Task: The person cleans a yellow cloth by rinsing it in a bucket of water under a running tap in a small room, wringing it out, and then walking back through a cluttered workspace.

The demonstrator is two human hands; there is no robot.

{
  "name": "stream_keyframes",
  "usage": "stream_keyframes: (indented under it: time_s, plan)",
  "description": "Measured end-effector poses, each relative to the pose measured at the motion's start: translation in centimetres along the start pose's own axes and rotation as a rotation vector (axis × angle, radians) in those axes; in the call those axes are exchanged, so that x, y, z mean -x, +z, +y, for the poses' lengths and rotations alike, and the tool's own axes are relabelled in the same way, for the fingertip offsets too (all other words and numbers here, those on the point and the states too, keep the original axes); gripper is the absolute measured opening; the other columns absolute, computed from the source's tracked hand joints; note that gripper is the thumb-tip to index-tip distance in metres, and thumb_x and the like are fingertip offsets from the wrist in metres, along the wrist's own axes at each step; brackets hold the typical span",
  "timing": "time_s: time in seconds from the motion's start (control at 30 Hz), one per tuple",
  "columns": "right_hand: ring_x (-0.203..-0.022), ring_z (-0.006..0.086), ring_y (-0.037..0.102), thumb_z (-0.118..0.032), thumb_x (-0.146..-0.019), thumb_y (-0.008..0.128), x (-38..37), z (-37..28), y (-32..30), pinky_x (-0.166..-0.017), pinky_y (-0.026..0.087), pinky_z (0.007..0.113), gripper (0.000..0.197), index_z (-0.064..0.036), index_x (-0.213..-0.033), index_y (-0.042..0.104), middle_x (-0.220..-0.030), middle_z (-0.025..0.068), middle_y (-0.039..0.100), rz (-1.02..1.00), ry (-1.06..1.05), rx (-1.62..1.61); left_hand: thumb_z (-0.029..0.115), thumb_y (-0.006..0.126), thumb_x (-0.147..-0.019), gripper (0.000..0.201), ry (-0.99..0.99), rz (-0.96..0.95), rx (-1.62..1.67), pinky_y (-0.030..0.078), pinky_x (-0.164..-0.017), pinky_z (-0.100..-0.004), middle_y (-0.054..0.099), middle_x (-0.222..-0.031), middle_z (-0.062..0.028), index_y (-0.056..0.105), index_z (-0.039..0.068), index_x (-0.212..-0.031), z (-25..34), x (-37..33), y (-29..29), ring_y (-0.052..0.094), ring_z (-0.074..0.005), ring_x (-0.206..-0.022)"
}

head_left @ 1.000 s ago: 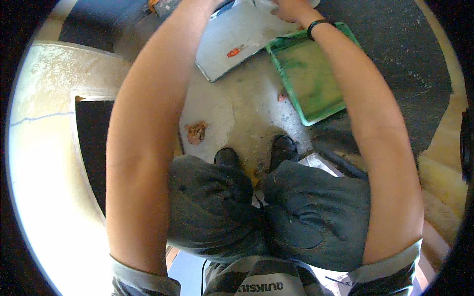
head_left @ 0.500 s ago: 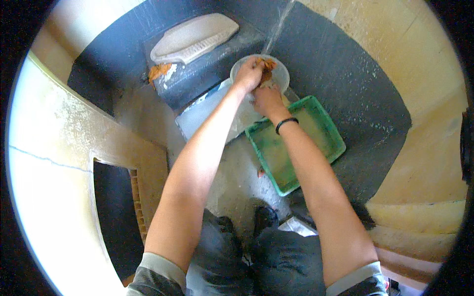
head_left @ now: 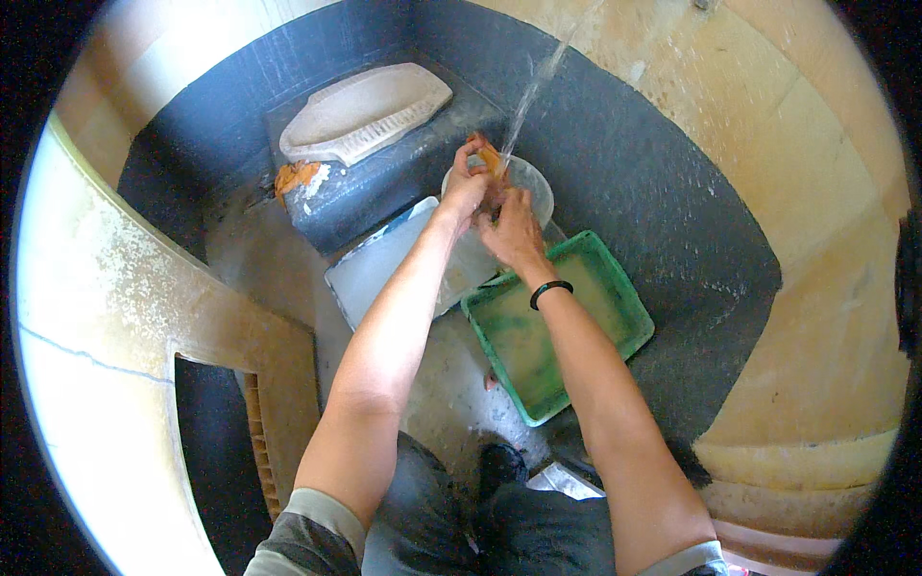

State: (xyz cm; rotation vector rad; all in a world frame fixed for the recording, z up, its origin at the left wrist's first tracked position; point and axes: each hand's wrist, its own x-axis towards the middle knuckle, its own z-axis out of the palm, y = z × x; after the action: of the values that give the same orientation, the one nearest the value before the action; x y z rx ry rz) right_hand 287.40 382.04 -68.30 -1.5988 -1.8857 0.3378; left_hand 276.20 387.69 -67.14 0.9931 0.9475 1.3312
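Over a whitish translucent tub, my left hand is closed on a wet orange-brown cloth. A stream of water falls from above onto the cloth and the tub. My right hand, with a black band at its wrist, is closed beside the left, its bent fingers at the cloth's lower part. The hands partly hide the cloth and the tub's near side.
A green tray of cloudy liquid lies below my right forearm. Left of it is a white tray. A dark step bears a pale ribbed basin and another orange cloth. Dark-based walls enclose the corner.
The view has tilted up, so the scene sits lower and more of the water stream shows. My hands have risen from inside the tub, with the cloth raised into the stream.
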Motion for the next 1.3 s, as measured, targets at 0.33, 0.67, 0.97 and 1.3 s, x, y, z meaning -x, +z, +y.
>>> stream_keyframes:
  time_s: [0.33,0.67,0.97,1.3]
  plan:
    - [-0.095,0.0453,0.064,-0.022,-0.081,0.067,-2.6,-0.1,1.0,-0.084,0.049,0.052,0.03,-0.0003,-0.101,0.064,-0.096,0.0259,0.068,-0.04,0.123,0.111,-0.002,0.062,-0.083,0.066,0.175,0.037,-0.331,0.051,-0.083,-0.0356,0.062,-0.111,-0.015,0.029,0.01,-0.138,-1.1,-1.1,-3.1,0.062,-0.0242,-0.096]
    - [-0.093,0.0458,0.063,-0.023,-0.092,0.056,-3.3,-2.4,3.0,-0.079,0.049,0.055,0.024,-0.0008,-0.1,0.063,-0.096,0.0286,0.066,0.024,0.08,0.095,0.004,0.065,-0.077,0.05,0.136,0.133,-0.807,0.05,-0.088,-0.0442,0.066,-0.102,-0.026,0.051,0.007,-0.124,1.3,0.9,-6.6,0.064,-0.0394,-0.102]
    - [-0.088,0.047,0.063,-0.028,-0.097,0.049,-4.1,-1.7,5.0,-0.078,0.049,0.056,0.032,0.0012,-0.097,0.061,-0.093,0.0288,0.066,-0.015,-0.089,0.13,0.018,0.057,-0.087,0.03,0.119,0.019,-1.223,0.049,-0.091,-0.0466,0.065,-0.108,-0.0263,0.065,0.006,-0.113,-0.3,1.4,-7.8,0.062,-0.041,-0.104]
    - [-0.085,0.0463,0.065,-0.034,-0.089,0.056,-3.0,-3.4,2.9,-0.079,0.05,0.054,0.038,0.0018,-0.102,0.058,-0.084,0.0276,0.067,-0.048,-0.046,0.177,0.0,0.053,-0.088,0.026,-0.048,0.139,-0.004,0.05,-0.084,-0.0337,0.065,-0.102,-0.0094,0.059,0.005,-0.113,-0.5,-1.0,-8.1,0.061,-0.0189,-0.094]
